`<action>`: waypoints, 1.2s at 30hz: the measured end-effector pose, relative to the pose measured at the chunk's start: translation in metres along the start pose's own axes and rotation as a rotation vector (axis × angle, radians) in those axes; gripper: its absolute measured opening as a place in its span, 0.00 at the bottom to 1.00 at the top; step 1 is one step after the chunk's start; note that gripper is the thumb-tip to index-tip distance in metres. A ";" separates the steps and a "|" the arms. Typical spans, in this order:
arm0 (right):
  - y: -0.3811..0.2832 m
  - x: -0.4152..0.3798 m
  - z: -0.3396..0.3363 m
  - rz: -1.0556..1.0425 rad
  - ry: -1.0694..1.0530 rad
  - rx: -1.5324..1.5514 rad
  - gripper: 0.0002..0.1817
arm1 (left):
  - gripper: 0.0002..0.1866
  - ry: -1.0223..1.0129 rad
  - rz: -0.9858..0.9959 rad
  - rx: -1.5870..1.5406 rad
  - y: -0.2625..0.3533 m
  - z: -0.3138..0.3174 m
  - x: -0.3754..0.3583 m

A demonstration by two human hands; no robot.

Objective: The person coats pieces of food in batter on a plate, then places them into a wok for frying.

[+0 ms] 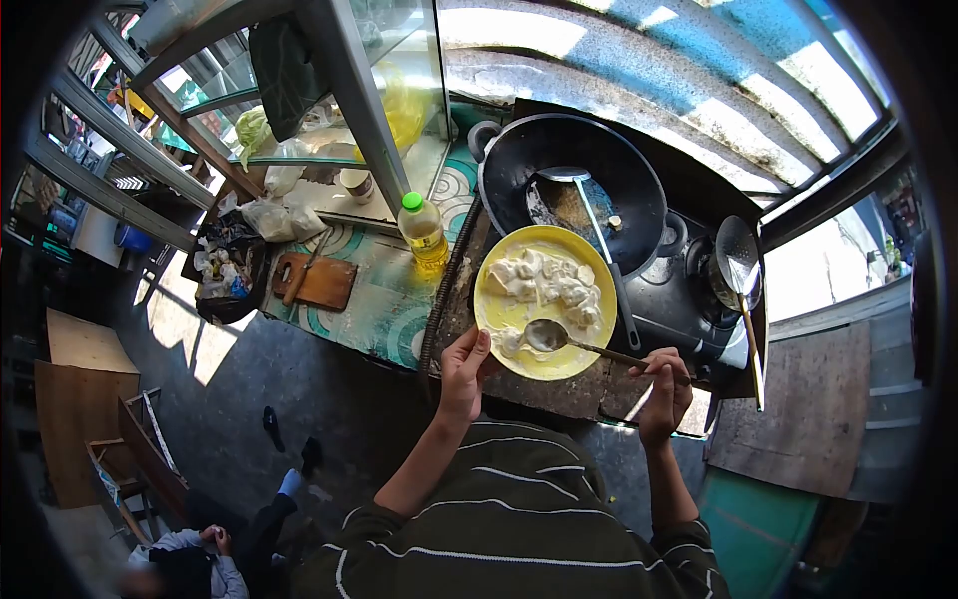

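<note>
My left hand (465,367) grips the left rim of a yellow plate (551,371), thumb on top. White, batter-coated pieces (544,280) lie heaped on its far half, and a thin pale coating smears the rest. In my right hand (663,391) is the handle of a metal spoon (546,335), its bowl resting over the near part of the plate. Just beyond the plate sits a large black wok (624,160) with dark oil in its bottom. A spatula (591,215) leans in the wok, its black handle passing to the right of the plate.
A smaller pan (736,262) with a strainer stands on the stove's right side. To the left are an oil bottle (424,235) with a green cap, a cutting board (324,283) with a knife, and a glass cabinet (399,90). A person (215,549) sits at lower left.
</note>
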State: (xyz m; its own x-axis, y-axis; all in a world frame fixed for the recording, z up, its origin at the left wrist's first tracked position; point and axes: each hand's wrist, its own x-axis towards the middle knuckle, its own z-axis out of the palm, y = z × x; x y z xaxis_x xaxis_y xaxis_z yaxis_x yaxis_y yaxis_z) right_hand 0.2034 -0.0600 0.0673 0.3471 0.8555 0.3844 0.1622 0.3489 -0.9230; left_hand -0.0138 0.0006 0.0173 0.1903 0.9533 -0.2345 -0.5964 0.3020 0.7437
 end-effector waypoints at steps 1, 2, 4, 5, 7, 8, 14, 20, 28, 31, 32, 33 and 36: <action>-0.001 0.000 0.001 0.000 0.002 -0.002 0.11 | 0.17 -0.003 -0.005 -0.001 0.000 0.000 0.000; -0.003 0.001 0.002 0.020 -0.055 -0.046 0.12 | 0.17 -0.007 -0.008 0.000 0.000 0.001 0.000; -0.005 0.002 -0.002 0.061 -0.090 -0.081 0.11 | 0.15 -0.011 0.000 0.005 0.001 0.002 0.002; -0.006 0.003 -0.003 0.061 -0.088 -0.081 0.11 | 0.15 -0.012 0.000 0.007 0.001 0.002 0.002; -0.008 0.004 -0.004 0.028 -0.003 -0.043 0.11 | 0.15 -0.010 -0.015 0.023 0.000 0.000 0.002; -0.007 0.004 -0.003 0.010 -0.035 -0.048 0.10 | 0.15 -0.011 -0.017 0.023 0.000 -0.001 0.003; -0.015 0.012 -0.009 -0.039 -0.012 -0.122 0.12 | 0.16 -0.042 -0.037 0.002 0.004 0.004 0.001; -0.004 0.025 -0.014 -0.189 -0.179 -0.258 0.17 | 0.17 -0.128 -0.119 0.075 0.010 0.003 0.003; -0.006 0.046 -0.003 -0.213 -0.403 -0.187 0.18 | 0.18 -0.181 -0.218 0.250 0.011 0.001 0.001; -0.009 0.056 -0.001 -0.160 -0.460 -0.174 0.16 | 0.18 -0.181 -0.252 0.238 0.009 -0.002 -0.003; -0.011 0.060 -0.001 -0.051 -0.521 -0.158 0.15 | 0.18 -0.179 -0.254 0.238 0.008 -0.004 -0.004; -0.011 0.064 -0.001 0.060 -0.581 -0.142 0.15 | 0.18 -0.195 -0.262 0.242 0.006 -0.006 -0.004; -0.004 0.079 -0.003 0.205 -0.689 -0.078 0.16 | 0.18 -0.226 -0.313 0.269 0.002 -0.010 -0.007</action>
State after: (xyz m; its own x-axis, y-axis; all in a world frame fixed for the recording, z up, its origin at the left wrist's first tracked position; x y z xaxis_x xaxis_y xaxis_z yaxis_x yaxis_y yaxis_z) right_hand 0.2328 0.0054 0.1014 -0.2795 0.9567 0.0812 0.2308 0.1491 -0.9615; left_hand -0.0241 -0.0053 0.0137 0.5115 0.7831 -0.3538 -0.2658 0.5358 0.8014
